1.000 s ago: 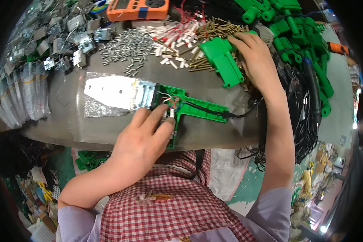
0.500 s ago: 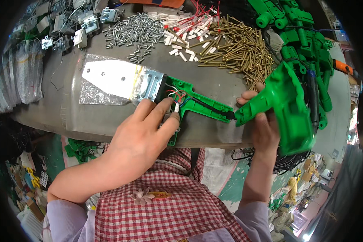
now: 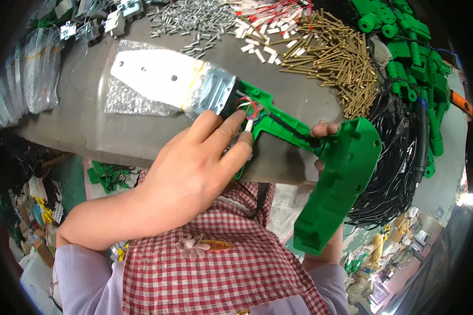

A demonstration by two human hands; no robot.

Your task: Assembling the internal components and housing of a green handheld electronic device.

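A green plastic housing half (image 3: 286, 126), its hollow side up, lies on the bench in front of me. Red, white and blue wires (image 3: 254, 106) and a white sleeve (image 3: 249, 126) sit in its wide end. My left hand (image 3: 194, 157) presses its fingertips closed on these wires. A metal heating plate with a white face (image 3: 155, 73) extends from that end over clear bubble wrap (image 3: 123, 97). My right hand (image 3: 325, 129) grips a second green housing half (image 3: 347, 168) by its handle, outer side up, over the first one's handle end. Most of this hand is hidden behind it.
Along the far side lie piles of silver screws (image 3: 194, 23), white sleeves (image 3: 268, 50) and brass-coloured rods (image 3: 347, 58). Green housings (image 3: 420, 58) and coiled black cables (image 3: 394, 178) crowd the right. Clear plastic bags (image 3: 29, 73) lie at the left.
My right hand has turned the second housing half over, so its outer face shows, and brought its handle over the first half's. My left hand keeps its fingertips on the wires. The view has shifted.
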